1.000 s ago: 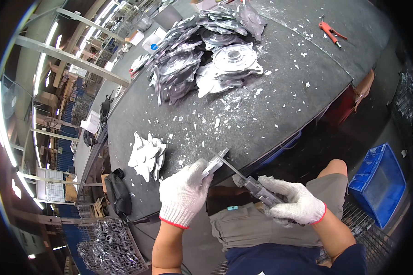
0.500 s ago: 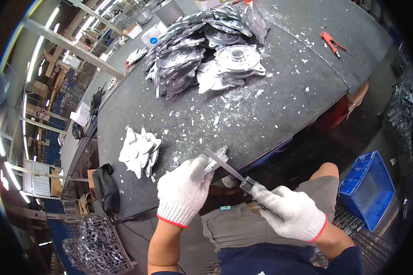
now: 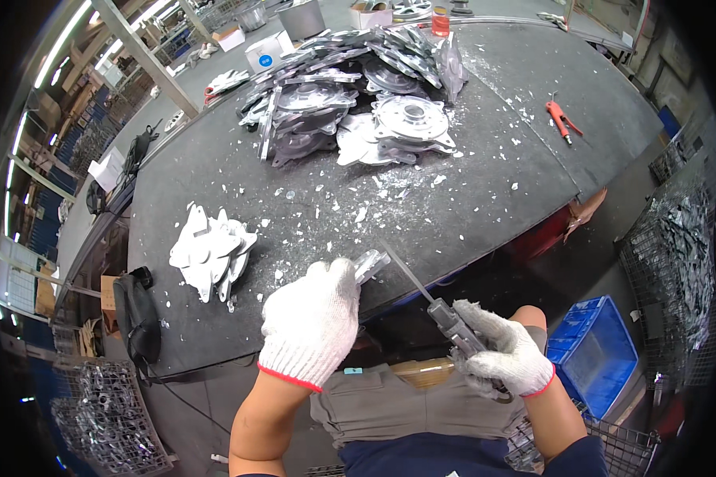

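Note:
My left hand (image 3: 310,324), in a white knit glove, is closed around a small silvery metal casting (image 3: 369,266) by the table's near edge. Only one end of that part sticks out past the fingers. In my gloved right hand (image 3: 507,354) is a file tool (image 3: 450,319) with a thick grey handle and a long thin flat blade. Its blade points up and left, the tip just right of the casting; whether they touch I cannot tell. Left of my left hand lies a small heap of star-shaped castings (image 3: 212,253). A larger pile of flanged castings (image 3: 314,99) stands farther back.
Metal flakes and chips litter the dark table (image 3: 294,215). A red air blow gun (image 3: 562,122) lies at the far right. Below the table's right edge stands a blue bin (image 3: 593,350). Wire baskets of metal parts (image 3: 111,413) flank me, and a black bag (image 3: 138,318) sits at left.
The file's blade has come off the casting to its right, and the tool has turned steeper in my right hand. My left hand still grips the casting. The whole view has shifted.

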The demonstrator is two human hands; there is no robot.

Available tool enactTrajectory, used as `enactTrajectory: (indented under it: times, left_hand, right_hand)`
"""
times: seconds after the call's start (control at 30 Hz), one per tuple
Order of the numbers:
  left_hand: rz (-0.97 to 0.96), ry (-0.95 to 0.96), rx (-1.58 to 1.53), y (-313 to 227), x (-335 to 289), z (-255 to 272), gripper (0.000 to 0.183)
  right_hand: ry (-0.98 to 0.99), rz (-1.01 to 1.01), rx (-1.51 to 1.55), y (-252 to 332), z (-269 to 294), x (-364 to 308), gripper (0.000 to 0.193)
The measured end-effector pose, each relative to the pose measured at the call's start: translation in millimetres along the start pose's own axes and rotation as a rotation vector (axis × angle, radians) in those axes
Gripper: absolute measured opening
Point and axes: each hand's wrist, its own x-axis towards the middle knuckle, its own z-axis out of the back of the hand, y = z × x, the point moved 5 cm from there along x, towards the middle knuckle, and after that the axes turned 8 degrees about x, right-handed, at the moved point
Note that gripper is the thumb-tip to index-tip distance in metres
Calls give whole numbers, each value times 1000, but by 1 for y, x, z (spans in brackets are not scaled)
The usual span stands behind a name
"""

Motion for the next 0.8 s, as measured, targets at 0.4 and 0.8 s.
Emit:
enactTrajectory:
  times: [0.4, 0.8]
  left_hand:
    - [18, 36, -11, 1, 5, 1, 19]
    - [15, 12, -58, 7, 5, 1, 19]
  right_hand:
    - [12, 344, -521, 14, -10, -1, 67]
    - [-72, 708, -948, 17, -34, -3, 57]
